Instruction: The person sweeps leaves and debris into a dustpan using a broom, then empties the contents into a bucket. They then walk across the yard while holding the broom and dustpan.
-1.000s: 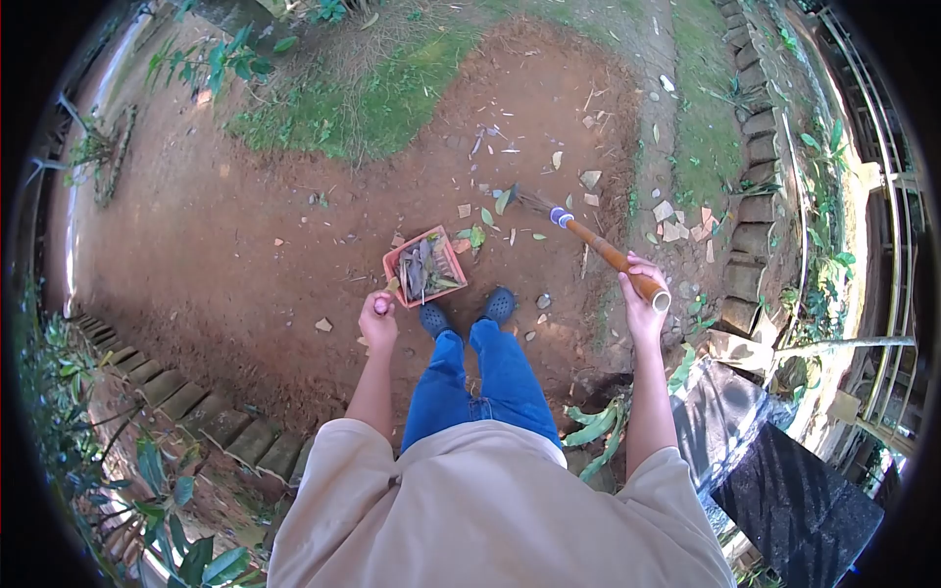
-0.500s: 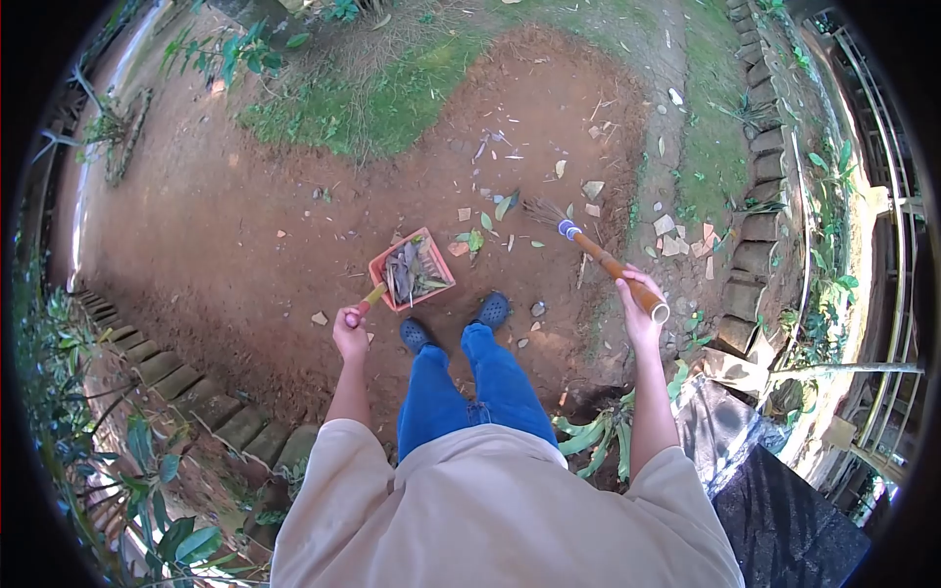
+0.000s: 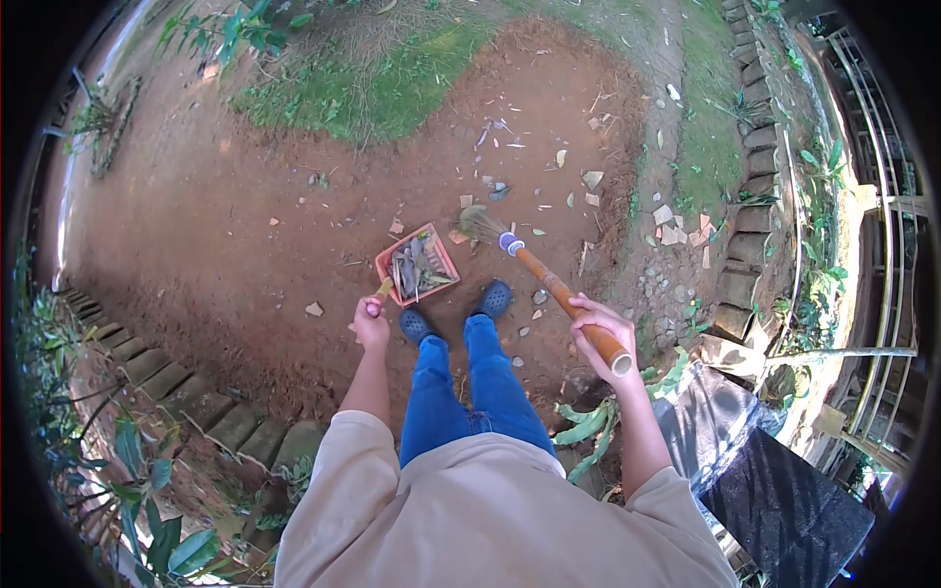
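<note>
My left hand (image 3: 371,323) is closed round the short handle of a pink-orange dustpan (image 3: 455,269). The pan rests on the bare soil in front of my feet, with dry leaves (image 3: 416,265) and twigs inside it. A stick broom (image 3: 554,286) with a thick bamboo handle is gripped in my right hand (image 3: 602,333). Its bristles (image 3: 478,225) touch the ground just right of the pan's far corner, partly blurred. A flat orange-brown chip (image 3: 458,236) lies between the bristles and the pan.
Pale stone pieces (image 3: 673,235) and scattered leaves lie on the soil to the right. A grass patch (image 3: 392,93) spreads ahead. Brick edging (image 3: 211,402) curves at the left, with more edging (image 3: 753,220) at the right. A dark sheet (image 3: 789,505) lies at the lower right.
My right hand has swung the broom leftward, bringing its bristles close to the dustpan. The green leaves that lay there are no longer seen in place. The dustpan has hardly moved.
</note>
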`<act>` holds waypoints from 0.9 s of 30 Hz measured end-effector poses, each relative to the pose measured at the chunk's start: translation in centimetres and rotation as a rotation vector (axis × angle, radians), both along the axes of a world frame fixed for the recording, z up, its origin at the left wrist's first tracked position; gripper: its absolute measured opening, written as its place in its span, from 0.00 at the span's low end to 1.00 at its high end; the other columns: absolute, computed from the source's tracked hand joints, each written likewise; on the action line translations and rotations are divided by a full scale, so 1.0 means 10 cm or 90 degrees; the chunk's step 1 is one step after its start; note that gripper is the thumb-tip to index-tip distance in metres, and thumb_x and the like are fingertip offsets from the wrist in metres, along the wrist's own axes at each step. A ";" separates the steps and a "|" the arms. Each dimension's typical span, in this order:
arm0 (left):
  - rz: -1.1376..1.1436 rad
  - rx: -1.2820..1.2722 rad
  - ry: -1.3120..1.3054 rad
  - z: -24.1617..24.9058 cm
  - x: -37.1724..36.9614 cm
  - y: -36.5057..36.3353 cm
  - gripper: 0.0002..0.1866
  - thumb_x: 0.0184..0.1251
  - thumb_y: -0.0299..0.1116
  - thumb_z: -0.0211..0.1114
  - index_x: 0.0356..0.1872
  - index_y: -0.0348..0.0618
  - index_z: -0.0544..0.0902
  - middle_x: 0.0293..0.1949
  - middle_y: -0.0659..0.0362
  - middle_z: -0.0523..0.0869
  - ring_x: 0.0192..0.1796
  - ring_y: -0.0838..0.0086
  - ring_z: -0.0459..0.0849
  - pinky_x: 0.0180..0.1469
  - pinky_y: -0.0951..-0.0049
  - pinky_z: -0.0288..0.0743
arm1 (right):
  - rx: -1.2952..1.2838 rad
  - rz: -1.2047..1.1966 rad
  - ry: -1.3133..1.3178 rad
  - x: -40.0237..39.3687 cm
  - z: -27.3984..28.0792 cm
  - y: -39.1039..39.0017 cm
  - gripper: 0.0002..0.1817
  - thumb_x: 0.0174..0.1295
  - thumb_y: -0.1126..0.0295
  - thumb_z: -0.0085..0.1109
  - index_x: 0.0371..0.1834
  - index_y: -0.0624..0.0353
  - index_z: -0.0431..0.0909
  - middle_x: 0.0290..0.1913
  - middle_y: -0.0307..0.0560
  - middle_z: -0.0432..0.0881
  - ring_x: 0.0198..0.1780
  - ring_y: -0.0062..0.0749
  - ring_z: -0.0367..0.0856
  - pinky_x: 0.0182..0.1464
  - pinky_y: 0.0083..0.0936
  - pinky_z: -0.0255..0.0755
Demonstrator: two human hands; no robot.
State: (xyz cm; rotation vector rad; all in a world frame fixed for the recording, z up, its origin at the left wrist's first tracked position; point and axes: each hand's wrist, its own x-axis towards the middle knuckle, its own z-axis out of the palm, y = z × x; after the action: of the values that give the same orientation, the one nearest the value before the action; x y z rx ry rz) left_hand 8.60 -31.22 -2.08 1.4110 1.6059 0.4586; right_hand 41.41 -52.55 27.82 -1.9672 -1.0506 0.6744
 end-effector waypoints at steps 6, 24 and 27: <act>-0.037 -0.020 -0.003 0.02 -0.03 -0.04 0.14 0.55 0.13 0.65 0.38 0.43 0.77 0.51 0.56 0.87 0.54 0.66 0.84 0.59 0.69 0.74 | 0.035 -0.064 0.045 -0.11 0.20 -0.04 0.07 0.51 0.83 0.68 0.32 0.61 0.83 0.48 0.50 0.88 0.59 0.45 0.83 0.63 0.37 0.74; -0.070 -0.047 -0.050 -0.13 -0.17 -0.11 0.15 0.56 0.14 0.65 0.43 0.41 0.80 0.50 0.56 0.80 0.52 0.67 0.79 0.58 0.71 0.72 | 0.007 0.098 0.011 -0.82 -0.26 0.19 0.10 0.47 0.83 0.68 0.33 0.59 0.82 0.47 0.48 0.87 0.58 0.45 0.84 0.64 0.38 0.75; -0.059 0.046 -0.091 -0.33 -0.24 -0.18 0.15 0.55 0.14 0.65 0.42 0.43 0.80 0.30 0.64 0.77 0.34 0.75 0.76 0.46 0.75 0.73 | 0.015 0.062 0.052 -0.76 0.02 0.15 0.10 0.48 0.83 0.68 0.33 0.60 0.82 0.48 0.50 0.87 0.58 0.44 0.84 0.63 0.36 0.75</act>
State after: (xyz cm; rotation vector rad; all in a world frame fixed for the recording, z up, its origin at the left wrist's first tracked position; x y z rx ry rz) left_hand 6.20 -33.04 -5.37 1.4660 1.4167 0.5554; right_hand 33.77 -51.06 28.02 -1.8626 -1.1051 0.7856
